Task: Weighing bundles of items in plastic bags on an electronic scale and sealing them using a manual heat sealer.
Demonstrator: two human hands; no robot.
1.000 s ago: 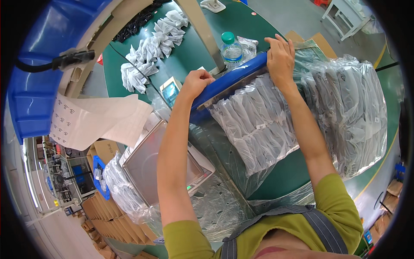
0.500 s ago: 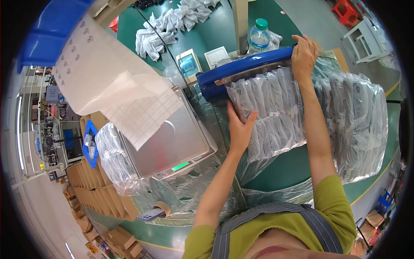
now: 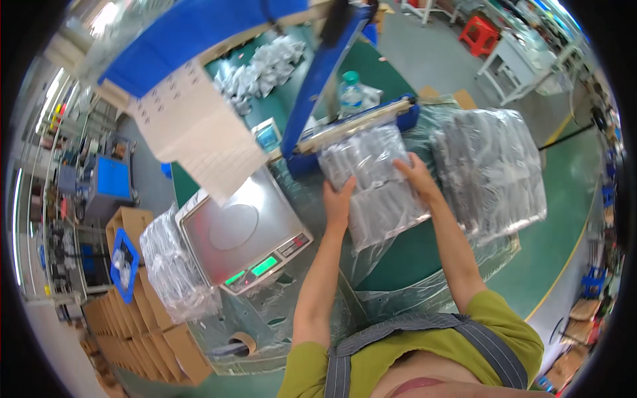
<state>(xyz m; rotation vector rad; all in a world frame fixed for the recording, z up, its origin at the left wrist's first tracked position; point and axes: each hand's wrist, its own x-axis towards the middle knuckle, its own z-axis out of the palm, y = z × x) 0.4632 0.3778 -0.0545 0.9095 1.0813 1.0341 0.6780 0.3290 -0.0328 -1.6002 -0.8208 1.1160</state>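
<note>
- We have both hands on a clear plastic bag [image 3: 378,186] packed with small grey-white parts; it lies on the green bench [image 3: 424,255] right in front of us.
- Our left hand [image 3: 338,199] grips the bag's left edge, the thumb on top and the fingers curled at the side, so it pinches the film rather than lying flat.
- Our right hand [image 3: 415,176] rests on the upper face of the bag with the fingers spread and pressing down.
- The far end of the bag touches the blue heat sealer [image 3: 352,126], whose lid [image 3: 318,73] stands raised (it tilts up and away from us), leaving the pale sealing strip bare.
- Just to the right of the held bag lies a bigger pile of filled bags [image 3: 491,172], near our right forearm but apart from the hand.
- To the left sits a weighing scale [image 3: 242,232] with a bare steel plate and a lit green display on its front edge.
- A large sheet of white paper [image 3: 192,132] hangs over the back of the scale.
- Beyond the sealer stands a clear water bottle [image 3: 350,93] with a green cap, and further back a heap of small white packets [image 3: 265,66] is spread on the bench.
- Left of the scale another stuffed clear bag [image 3: 172,265] leans over a row of brown cardboard boxes [image 3: 152,331].
- A roll of tape [image 3: 245,345] lies below the scale, near our left elbow.
</note>
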